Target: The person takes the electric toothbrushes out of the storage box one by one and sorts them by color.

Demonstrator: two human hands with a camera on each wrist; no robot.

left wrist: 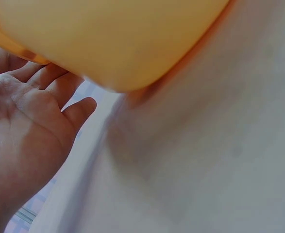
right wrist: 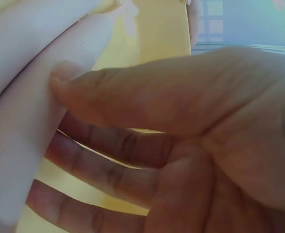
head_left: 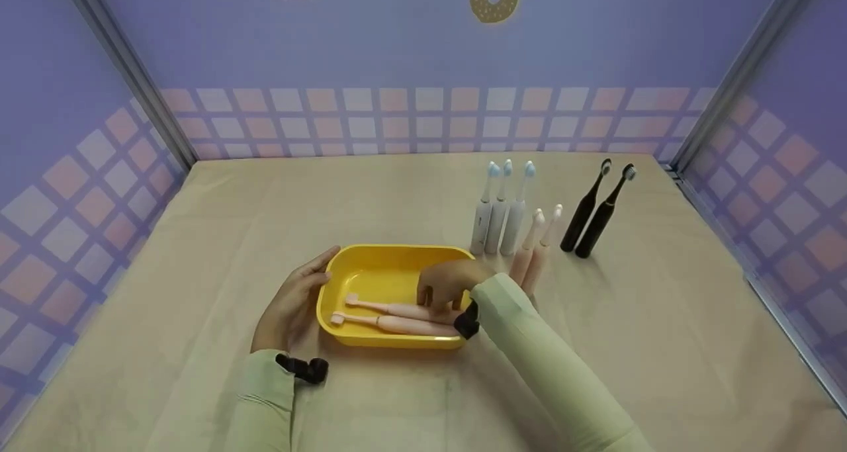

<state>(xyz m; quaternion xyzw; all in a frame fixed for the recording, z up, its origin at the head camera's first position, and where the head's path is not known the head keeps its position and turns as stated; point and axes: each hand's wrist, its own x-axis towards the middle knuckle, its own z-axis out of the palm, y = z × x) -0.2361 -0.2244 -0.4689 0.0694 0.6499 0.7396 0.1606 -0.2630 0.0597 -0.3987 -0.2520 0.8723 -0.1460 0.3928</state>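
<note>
A yellow plastic basin (head_left: pixel 390 341) sits in the middle of the table. Inside it, side by side, lie a nearer pink electric toothbrush (head_left: pixel 420 326) and a farther one (head_left: pixel 403 311), heads to the left. My right hand (head_left: pixel 450 283) reaches into the basin and holds the farther brush by its handle. The right wrist view shows the thumb (right wrist: pixel 108 94) on one side of that pink handle (right wrist: pixel 28 116) and the other fingers along the opposite side. At the basin's left end, my left hand (head_left: pixel 294 300) touches the wall with loosely extended fingers (left wrist: pixel 76 114).
Right of the basin stand several more electric toothbrushes: three white ones (head_left: pixel 497 227), two pink ones (head_left: pixel 529 260) partly behind the right forearm, and two black ones (head_left: pixel 595 220) farther right. Walls with a tile pattern (head_left: pixel 430 118) enclose the table (head_left: pixel 298 200) at the back and sides.
</note>
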